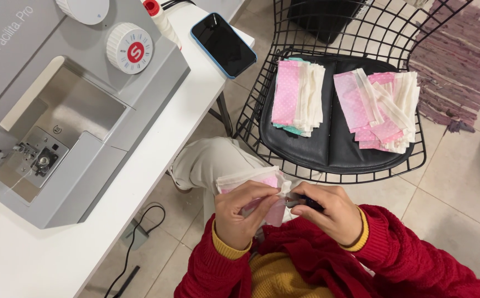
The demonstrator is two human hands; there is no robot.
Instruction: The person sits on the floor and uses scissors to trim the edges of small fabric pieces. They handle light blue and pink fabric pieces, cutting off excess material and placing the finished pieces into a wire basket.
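- Currently left hand pinches a pink-and-white fabric piece over the lap, fingers closed on its edge.
- Right hand is closed around a small dark tool, tip at the fabric; looks like snips, can't tell for sure.
- Keep the cloth taut between thumb and forefinger, and work only at the seam edge.
- Keep the tool tip off the left fingertips.
- Sorted stacks sit on the wire chair; sewing machine on the tabletop.

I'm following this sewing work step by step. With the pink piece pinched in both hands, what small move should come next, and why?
Probably a small snip at the fabric's edge: the left hand pinches the pink-and-white fabric piece taut, and the right hand holds a small dark tool against it. What the tool is cannot be told.
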